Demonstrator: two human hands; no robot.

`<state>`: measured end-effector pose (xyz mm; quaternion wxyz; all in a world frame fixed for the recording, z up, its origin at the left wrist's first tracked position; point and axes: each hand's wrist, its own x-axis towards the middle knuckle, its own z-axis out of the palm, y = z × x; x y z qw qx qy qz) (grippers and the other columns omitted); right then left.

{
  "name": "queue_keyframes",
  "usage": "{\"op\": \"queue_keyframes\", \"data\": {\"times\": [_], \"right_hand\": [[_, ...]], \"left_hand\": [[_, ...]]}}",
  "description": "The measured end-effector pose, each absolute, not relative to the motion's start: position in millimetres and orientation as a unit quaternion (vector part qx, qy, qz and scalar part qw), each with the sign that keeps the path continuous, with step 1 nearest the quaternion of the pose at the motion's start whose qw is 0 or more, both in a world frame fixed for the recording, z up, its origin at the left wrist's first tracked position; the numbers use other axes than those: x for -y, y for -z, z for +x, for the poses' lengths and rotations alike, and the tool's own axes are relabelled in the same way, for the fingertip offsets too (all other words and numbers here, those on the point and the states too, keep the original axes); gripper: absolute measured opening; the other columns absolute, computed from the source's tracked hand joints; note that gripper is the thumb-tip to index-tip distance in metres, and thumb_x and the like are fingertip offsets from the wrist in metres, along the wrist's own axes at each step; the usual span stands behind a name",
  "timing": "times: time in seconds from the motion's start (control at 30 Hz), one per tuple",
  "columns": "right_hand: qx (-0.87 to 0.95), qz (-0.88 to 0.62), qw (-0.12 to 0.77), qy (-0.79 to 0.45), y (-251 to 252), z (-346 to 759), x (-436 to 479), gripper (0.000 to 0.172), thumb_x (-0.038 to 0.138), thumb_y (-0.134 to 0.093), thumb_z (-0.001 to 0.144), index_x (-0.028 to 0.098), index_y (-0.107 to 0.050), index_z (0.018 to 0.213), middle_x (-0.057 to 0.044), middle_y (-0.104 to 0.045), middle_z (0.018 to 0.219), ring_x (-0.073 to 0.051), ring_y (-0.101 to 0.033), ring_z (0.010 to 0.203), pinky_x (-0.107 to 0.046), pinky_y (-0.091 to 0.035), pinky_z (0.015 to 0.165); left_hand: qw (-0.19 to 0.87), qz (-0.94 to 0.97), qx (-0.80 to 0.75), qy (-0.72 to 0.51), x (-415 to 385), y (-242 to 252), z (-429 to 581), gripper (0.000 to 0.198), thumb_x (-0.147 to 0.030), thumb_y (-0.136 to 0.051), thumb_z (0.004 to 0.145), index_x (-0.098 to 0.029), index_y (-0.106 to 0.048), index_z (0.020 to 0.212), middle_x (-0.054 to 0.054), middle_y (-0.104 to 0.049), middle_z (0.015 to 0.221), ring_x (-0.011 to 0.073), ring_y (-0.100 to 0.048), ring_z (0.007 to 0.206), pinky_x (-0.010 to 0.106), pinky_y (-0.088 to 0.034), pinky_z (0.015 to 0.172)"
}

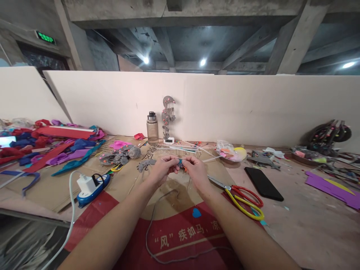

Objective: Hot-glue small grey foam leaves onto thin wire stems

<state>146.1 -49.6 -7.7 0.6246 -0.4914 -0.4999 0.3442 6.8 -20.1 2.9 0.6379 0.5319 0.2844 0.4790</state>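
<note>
My left hand (163, 170) and my right hand (197, 173) meet over the cardboard, both with fingers pinched. Between their fingertips is a small teal piece (180, 162), mostly covered, so its exact kind does not show. Below my hands a thin grey cord (146, 234) loops across the red printed cardboard (132, 247). A blue heart-shaped cutout (196, 213) lies on that red part. Just left of my left hand rests a grey fabric piece (146, 164). Scissors with red and yellow handles (244, 198) lie beside my right forearm.
A black phone (263, 183) lies at the right. A blue power strip (92, 191) with a white plug sits left. Fabric strips (64, 146) pile up at far left. Against the white partition (112, 97) stand a bottle (152, 129) and a grey hanging ornament (168, 114).
</note>
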Motion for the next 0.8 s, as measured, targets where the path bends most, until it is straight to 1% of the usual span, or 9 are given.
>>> {"op": "queue_keyframes", "data": {"times": [0.13, 0.23, 0.3, 0.47, 0.67, 0.73, 0.8], "right_hand": [[0.507, -0.519, 0.609, -0.320, 11.1, 154.0, 47.4, 0.016, 0.036, -0.061, 0.069, 0.020, -0.062, 0.067, 0.005, -0.053, 0.058, -0.011, -0.040, 0.052, -0.025, -0.033, 0.052], [0.529, -0.545, 0.588, -0.279, 12.0, 157.2, 47.7, 0.014, 0.034, -0.060, 0.070, 0.021, -0.062, 0.067, 0.005, -0.054, 0.059, -0.012, -0.043, 0.055, -0.025, -0.034, 0.054], [0.543, -0.556, 0.573, -0.260, 11.1, 157.1, 49.4, 0.013, 0.033, -0.059, 0.070, 0.021, -0.062, 0.066, 0.004, -0.054, 0.060, -0.013, -0.045, 0.057, -0.025, -0.035, 0.056], [0.576, -0.559, 0.552, -0.226, 5.6, 152.8, 55.8, 0.014, 0.033, -0.058, 0.072, 0.021, -0.060, 0.066, 0.004, -0.052, 0.058, -0.013, -0.045, 0.057, -0.027, -0.034, 0.056], [0.599, -0.568, 0.533, -0.185, 2.0, 149.4, 60.1, 0.016, 0.033, -0.056, 0.073, 0.021, -0.056, 0.063, 0.004, -0.050, 0.056, -0.014, -0.044, 0.055, -0.027, -0.032, 0.054], [0.608, -0.563, 0.529, -0.184, 3.6, 149.2, 59.5, 0.016, 0.035, -0.056, 0.075, 0.021, -0.058, 0.066, 0.003, -0.052, 0.058, -0.014, -0.045, 0.058, -0.027, -0.033, 0.055], [0.613, -0.551, 0.528, -0.205, 6.1, 149.1, 58.1, 0.017, 0.036, -0.055, 0.076, 0.020, -0.062, 0.075, 0.001, -0.058, 0.066, -0.015, -0.048, 0.061, -0.028, -0.036, 0.059]], "left_hand": [[0.648, 0.567, -0.286, -0.421, 18.3, -7.0, 0.9, 0.030, -0.032, -0.082, 0.061, -0.011, -0.070, 0.079, 0.005, -0.068, 0.066, 0.0104, -0.060, 0.057, 0.022, -0.049, 0.057], [0.625, 0.593, -0.290, -0.418, 18.5, -8.0, -0.9, 0.032, -0.031, -0.080, 0.065, -0.011, -0.072, 0.089, 0.007, -0.071, 0.074, 0.0123, -0.064, 0.062, 0.024, -0.052, 0.060], [0.598, 0.613, -0.296, -0.422, 19.4, -7.9, -0.4, 0.032, -0.032, -0.078, 0.067, -0.012, -0.072, 0.091, 0.006, -0.071, 0.073, 0.0127, -0.065, 0.061, 0.024, -0.053, 0.059], [0.536, 0.655, -0.321, -0.424, 21.5, -7.1, 2.9, 0.028, -0.036, -0.076, 0.069, -0.012, -0.070, 0.081, 0.005, -0.069, 0.062, 0.0130, -0.063, 0.053, 0.025, -0.053, 0.054], [0.455, 0.687, -0.357, -0.440, 24.6, -8.4, 4.1, 0.015, -0.028, -0.069, 0.071, -0.013, -0.067, 0.071, 0.003, -0.065, 0.057, 0.0113, -0.060, 0.049, 0.022, -0.050, 0.050], [0.437, 0.691, -0.364, -0.447, 25.1, -8.7, 3.7, 0.011, -0.025, -0.067, 0.071, -0.014, -0.066, 0.070, 0.002, -0.064, 0.056, 0.0111, -0.059, 0.048, 0.021, -0.049, 0.049], [0.421, 0.687, -0.372, -0.461, 24.0, -8.1, 2.7, 0.009, -0.023, -0.067, 0.070, -0.014, -0.066, 0.070, 0.002, -0.064, 0.057, 0.0113, -0.058, 0.048, 0.021, -0.048, 0.048]]}}
